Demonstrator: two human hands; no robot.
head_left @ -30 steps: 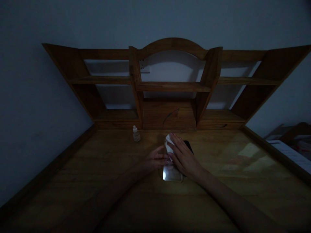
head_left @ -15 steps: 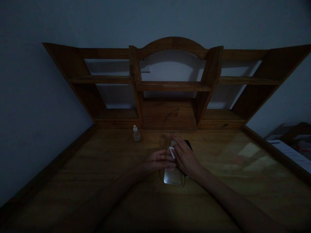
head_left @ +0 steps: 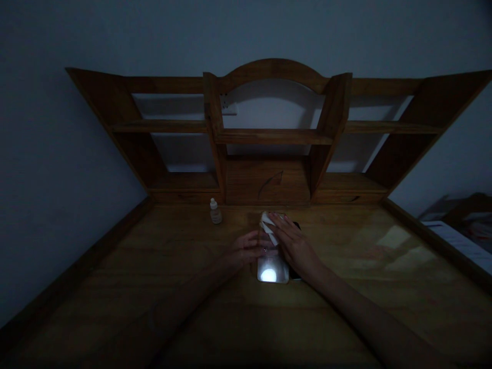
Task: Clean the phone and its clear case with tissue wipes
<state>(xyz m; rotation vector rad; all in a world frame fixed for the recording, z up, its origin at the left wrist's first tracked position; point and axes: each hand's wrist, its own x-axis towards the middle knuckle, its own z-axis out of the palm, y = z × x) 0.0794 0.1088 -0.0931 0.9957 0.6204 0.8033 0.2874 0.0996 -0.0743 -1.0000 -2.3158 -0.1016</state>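
A clear phone case [head_left: 273, 266] is propped up slightly above the desk, with a bright glare on its near end. My left hand [head_left: 246, 249] grips its left edge, the fingers seen partly through the clear back. A folded white tissue [head_left: 269, 231] is pressed under the fingers of my right hand [head_left: 292, 243] against the far part of the case. Beneath and to the right of my right hand lies a dark phone [head_left: 295, 275], mostly covered by that hand and the case.
Left of the hands stands a small dropper bottle [head_left: 216, 213] with a white cap. A wooden shelf unit [head_left: 269, 136] lines the back of the wooden desk [head_left: 154, 246]. White papers [head_left: 457, 241] lie beyond the right edge.
The phone case has tilted and moved slightly away from me, bringing glare onto its near end. My right hand has slid the tissue toward the far end.
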